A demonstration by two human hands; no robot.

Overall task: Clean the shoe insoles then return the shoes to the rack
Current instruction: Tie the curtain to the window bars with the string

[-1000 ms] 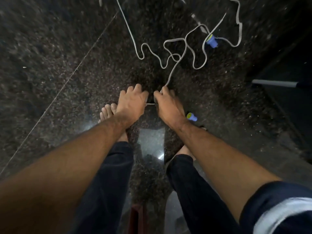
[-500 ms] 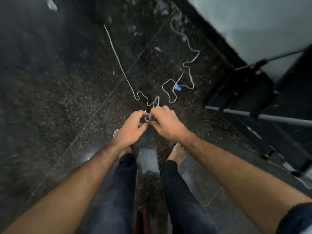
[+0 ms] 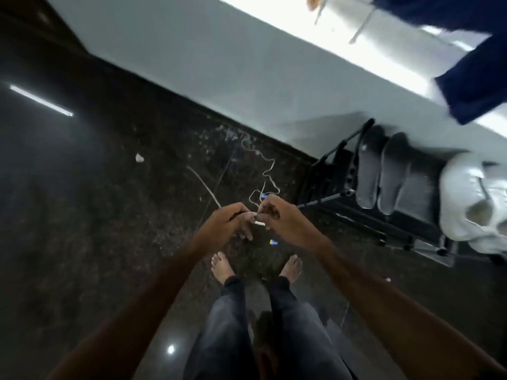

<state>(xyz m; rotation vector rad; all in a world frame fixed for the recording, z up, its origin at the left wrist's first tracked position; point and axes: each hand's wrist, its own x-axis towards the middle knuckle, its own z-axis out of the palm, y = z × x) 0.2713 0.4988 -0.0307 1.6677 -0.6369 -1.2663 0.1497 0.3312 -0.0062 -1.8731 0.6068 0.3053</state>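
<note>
Both my hands are raised in front of me over the dark speckled floor. My left hand (image 3: 227,224) and my right hand (image 3: 282,220) each pinch a thin white cord (image 3: 267,171) between them; the rest of it trails in loops across the floor toward the wall. At the right stands a black shoe rack (image 3: 340,171). On its top lie two grey insoles (image 3: 382,171) side by side, and next to them a white shoe (image 3: 472,204).
A white wall (image 3: 247,64) runs diagonally behind the rack. A dark blue cloth (image 3: 472,56) hangs at the upper right. Small blue-and-yellow pieces (image 3: 273,242) lie on the floor near my bare feet (image 3: 222,267). A white scrap (image 3: 139,158) lies at left.
I have stood up from a crouch. My hands rose with the cord, lifting it off the floor, and my view swung up to show the wall and the rack with the insoles.
</note>
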